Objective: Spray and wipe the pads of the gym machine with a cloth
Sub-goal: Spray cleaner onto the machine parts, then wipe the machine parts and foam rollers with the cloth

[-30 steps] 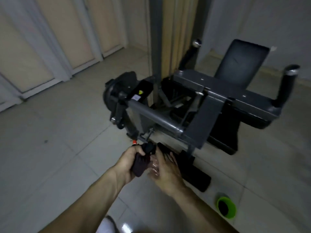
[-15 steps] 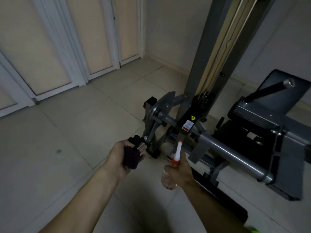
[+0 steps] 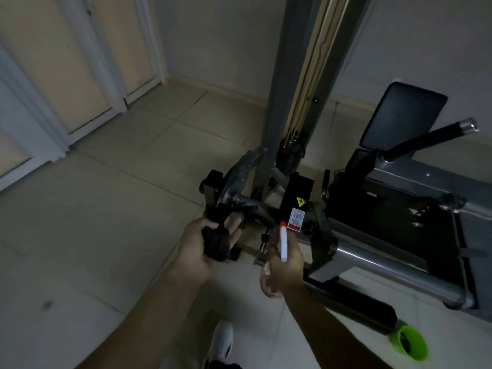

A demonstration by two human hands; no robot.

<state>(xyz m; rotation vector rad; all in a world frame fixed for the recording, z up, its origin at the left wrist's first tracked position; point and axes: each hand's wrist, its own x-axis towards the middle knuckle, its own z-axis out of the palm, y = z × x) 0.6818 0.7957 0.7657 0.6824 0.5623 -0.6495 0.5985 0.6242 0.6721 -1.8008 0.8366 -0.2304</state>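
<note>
My left hand (image 3: pixel 197 246) grips a bunched dark cloth (image 3: pixel 216 242) and presses it against the small black end piece at the left tip of the gym machine's (image 3: pixel 399 235) grey bar. Just to the right, my right hand (image 3: pixel 286 262) holds a clear spray bottle (image 3: pixel 269 282) with a white, orange-tipped nozzle (image 3: pixel 283 242) pointing up toward the machine. A black back pad (image 3: pixel 402 115) stands tilted at the far right. A black roller pad (image 3: pixel 356 306) lies low at the front right.
The tall grey weight-stack column (image 3: pixel 300 75) rises behind the machine. A black handle with a chrome end (image 3: pixel 436 135) sticks out on the right. A bright green cup-like thing (image 3: pixel 408 343) sits on the tiled floor near the roller. White doors (image 3: pixel 87 62) line the left wall. My shoe (image 3: pixel 222 342) shows below.
The view shifted left and up along the machine. My right hand drew the spray bottle closer and a little lower. My left hand keeps the cloth on the bar's left end.
</note>
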